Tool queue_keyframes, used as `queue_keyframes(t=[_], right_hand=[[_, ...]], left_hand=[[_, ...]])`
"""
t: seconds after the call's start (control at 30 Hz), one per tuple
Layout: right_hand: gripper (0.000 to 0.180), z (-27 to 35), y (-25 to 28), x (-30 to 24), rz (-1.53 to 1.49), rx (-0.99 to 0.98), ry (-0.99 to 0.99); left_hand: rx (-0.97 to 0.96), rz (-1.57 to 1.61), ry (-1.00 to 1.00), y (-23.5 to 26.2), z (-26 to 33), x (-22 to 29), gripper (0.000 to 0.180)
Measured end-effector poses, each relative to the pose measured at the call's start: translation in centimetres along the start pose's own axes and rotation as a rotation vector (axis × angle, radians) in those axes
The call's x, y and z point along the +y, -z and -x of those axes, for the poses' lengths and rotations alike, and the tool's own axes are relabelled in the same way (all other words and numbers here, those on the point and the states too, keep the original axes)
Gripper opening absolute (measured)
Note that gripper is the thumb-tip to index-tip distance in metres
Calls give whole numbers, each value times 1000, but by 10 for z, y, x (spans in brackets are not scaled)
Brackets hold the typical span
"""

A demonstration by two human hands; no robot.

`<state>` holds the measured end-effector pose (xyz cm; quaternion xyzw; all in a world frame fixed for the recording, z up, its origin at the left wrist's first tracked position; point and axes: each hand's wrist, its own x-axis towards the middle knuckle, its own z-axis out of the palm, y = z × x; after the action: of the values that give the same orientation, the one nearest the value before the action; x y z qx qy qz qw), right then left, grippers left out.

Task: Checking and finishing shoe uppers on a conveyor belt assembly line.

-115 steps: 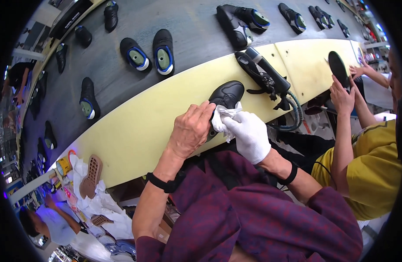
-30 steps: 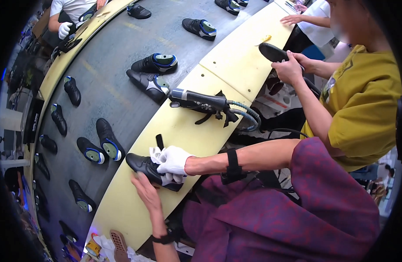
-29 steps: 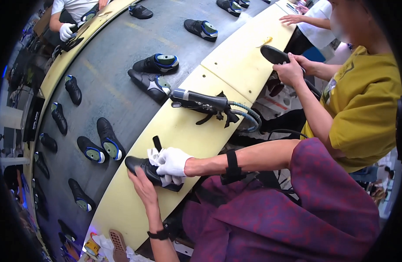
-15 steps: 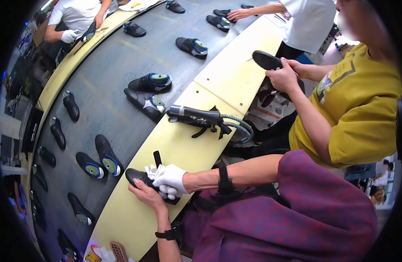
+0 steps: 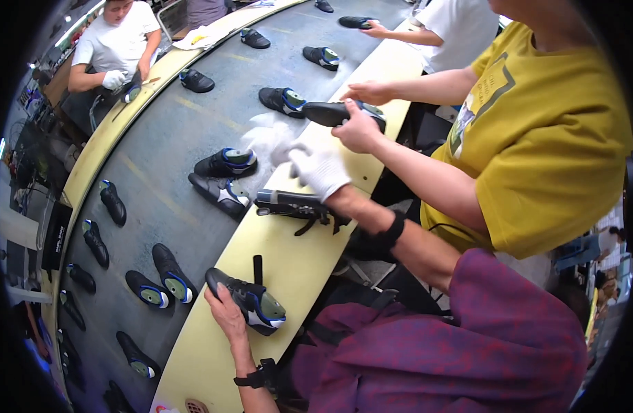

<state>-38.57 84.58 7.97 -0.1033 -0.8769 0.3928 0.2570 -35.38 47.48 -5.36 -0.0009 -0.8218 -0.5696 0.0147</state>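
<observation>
My left hand (image 5: 226, 311) is closed around the toe end of a black shoe (image 5: 251, 297), which lies tilted on the yellow bench top (image 5: 192, 351). The shoe has a green insole and a blue-lined collar. A dark, upright handle-like piece (image 5: 257, 268) stands just beyond it. My right hand (image 5: 320, 173), in a white glove, reaches out over the edge between bench and belt. At its fingertips is a blurred white, crumpled wad (image 5: 270, 138), like paper or cloth. Motion smears the fingers, so whether they still grip the wad is unclear.
A black tubular tool (image 5: 289, 202) lies on the bench under my right forearm. Several black shoes stand on the grey belt (image 5: 151, 179), including a pair (image 5: 223, 180) near the wad. On my right, a person in yellow (image 5: 537, 151) holds a shoe (image 5: 340, 114); others work farther off.
My right hand has left the shoe and swung forward and right with the white wad. The shoe's opening now shows. The person in yellow has brought their shoe over the bench.
</observation>
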Motion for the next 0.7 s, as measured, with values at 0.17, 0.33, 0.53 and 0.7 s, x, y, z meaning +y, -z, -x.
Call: queue_keyframes(t=[0.17,0.33,0.53,0.7], right_hand=[[24,12,21,-33,-575,-280,-570],[25,44,9,-69,-568,-568,-572],[25,112,-50,-76,-635,-820,-736],[12,146,-99,-66,2,-599,-211]], left_hand=[[-60,-97,17,-14,-1,28,55],[-30,-51,71,-12,-8,31,55],[13,-147,86,-11,-2,40,53],[-2,-192,75,-18,1,47,53]])
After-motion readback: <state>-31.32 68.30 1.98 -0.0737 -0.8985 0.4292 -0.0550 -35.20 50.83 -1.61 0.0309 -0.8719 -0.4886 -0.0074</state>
